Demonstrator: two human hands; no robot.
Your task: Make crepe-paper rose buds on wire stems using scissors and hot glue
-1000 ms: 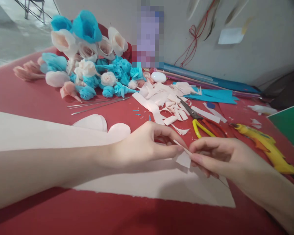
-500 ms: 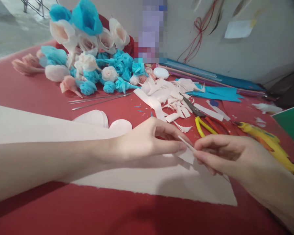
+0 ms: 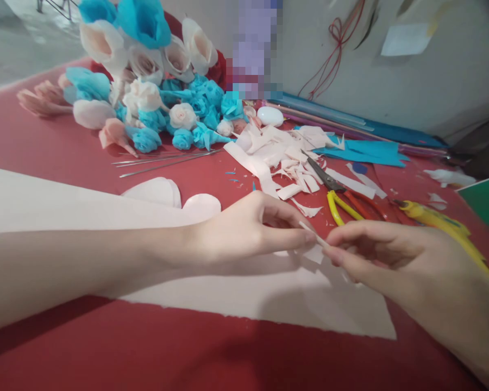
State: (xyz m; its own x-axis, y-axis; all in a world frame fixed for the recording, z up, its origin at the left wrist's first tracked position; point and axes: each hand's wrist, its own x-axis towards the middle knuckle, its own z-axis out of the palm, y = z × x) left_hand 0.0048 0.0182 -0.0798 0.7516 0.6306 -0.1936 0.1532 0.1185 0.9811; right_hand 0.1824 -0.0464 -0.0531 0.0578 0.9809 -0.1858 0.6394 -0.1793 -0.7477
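Both hands meet over a large pale pink paper sheet point(image 3: 236, 296) on the red table. My left hand point(image 3: 264, 231) is closed, its thumb and fingers pinching a small pale paper piece point(image 3: 314, 253) with a thin folded or rolled edge. From the other side, my right hand point(image 3: 375, 252) pinches the end of that same edge between thumb and fingertips. Rounded pale paper cutouts point(image 3: 202, 203) lie just beyond my left wrist. Past my right hand rest scissors point(image 3: 334, 198) with one yellow and one red handle.
Paper flowers point(image 3: 146, 108) in blue, white and pink are heaped at the back left, with thin wires point(image 3: 167, 163) before them. Paper scraps point(image 3: 277, 152) and blue paper point(image 3: 367, 151) lie behind the scissors. A yellow glue gun point(image 3: 448, 228) sits at right, near a green board point(image 3: 484, 206).
The whole view has shifted slightly, with background things a little higher. Both hands keep their pinch on the paper piece, with only slight finger movement.
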